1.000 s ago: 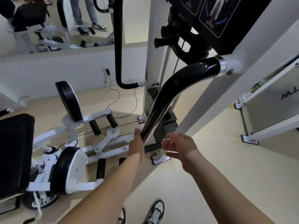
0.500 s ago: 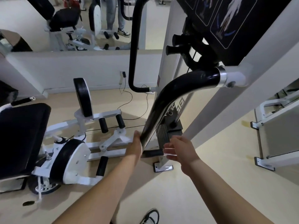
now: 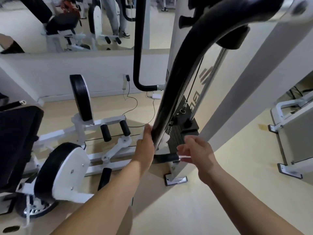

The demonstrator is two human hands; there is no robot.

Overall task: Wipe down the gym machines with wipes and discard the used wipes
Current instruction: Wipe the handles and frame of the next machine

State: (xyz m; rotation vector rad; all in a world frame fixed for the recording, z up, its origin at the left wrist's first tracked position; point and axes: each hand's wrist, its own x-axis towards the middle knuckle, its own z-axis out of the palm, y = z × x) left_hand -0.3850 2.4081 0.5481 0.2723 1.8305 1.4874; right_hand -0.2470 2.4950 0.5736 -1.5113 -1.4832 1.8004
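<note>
Beige-floored, mirrored gym. Left hand [image 3: 145, 145] grips low end of long black curved padded bar [image 3: 179, 78], wipe not clearly seen; right hand [image 3: 196, 151] loose, empty. Mid-wipe, judging; discarding not yet done.

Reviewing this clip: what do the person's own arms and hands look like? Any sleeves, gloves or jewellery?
The left hand and right hand are bare, with no gloves, rings or watch visible. Both forearms are uncovered to the frame edge, with no sleeve cuff in view. Motion blur softens the fingers, so small marks cannot be ruled out.
</note>
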